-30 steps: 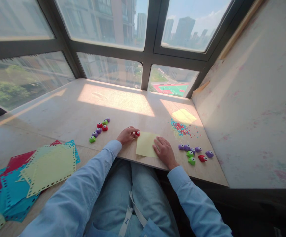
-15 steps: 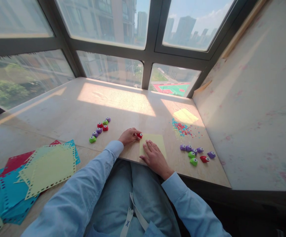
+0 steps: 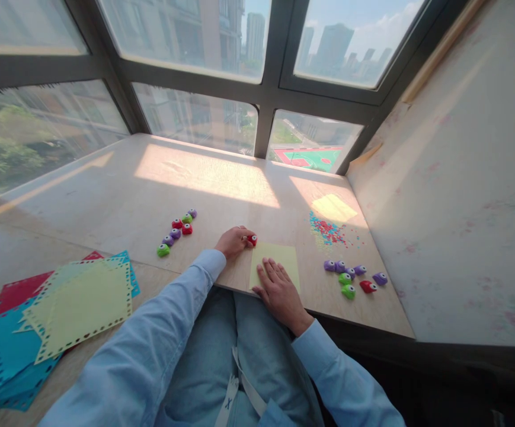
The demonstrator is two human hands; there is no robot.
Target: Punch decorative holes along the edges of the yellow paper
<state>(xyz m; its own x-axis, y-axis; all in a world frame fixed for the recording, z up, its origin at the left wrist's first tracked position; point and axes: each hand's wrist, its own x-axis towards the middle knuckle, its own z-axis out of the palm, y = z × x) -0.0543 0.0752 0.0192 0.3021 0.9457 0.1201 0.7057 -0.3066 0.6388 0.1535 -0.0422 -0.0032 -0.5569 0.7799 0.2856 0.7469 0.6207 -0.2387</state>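
Wooden ledge [image 3: 106,201]: pale, sunlit in patches
Left end: overlapping hole-edged sheets [image 3: 89,305] (red, blue, pale yellow)
Left cluster: seven eyed pieces [image 3: 187,229]
Front middle: yellow square [image 3: 284,253]
Right side: tiny coloured bits [image 3: 328,231], yellow paper [image 3: 333,207] beyond, eight similar pieces [image 3: 345,278] nearer

L grip [image 3: 234,242] hides the L part of the red eyed pc [image 3: 252,239], & R grip [image 3: 279,293] covers the lower mid of the yellow sheet [image 3: 286,254]. Paper pile [image 3: 86,305] is cut off by L edge, its lower sheets mostly hidden; both sleeves [image 3: 150,338] run out at btm. Confetti bits [image 3: 326,230] are too small to count, distant bldgs [image 3: 335,47] hazy, dark area [image 3: 417,373] btm R too dim to make out.
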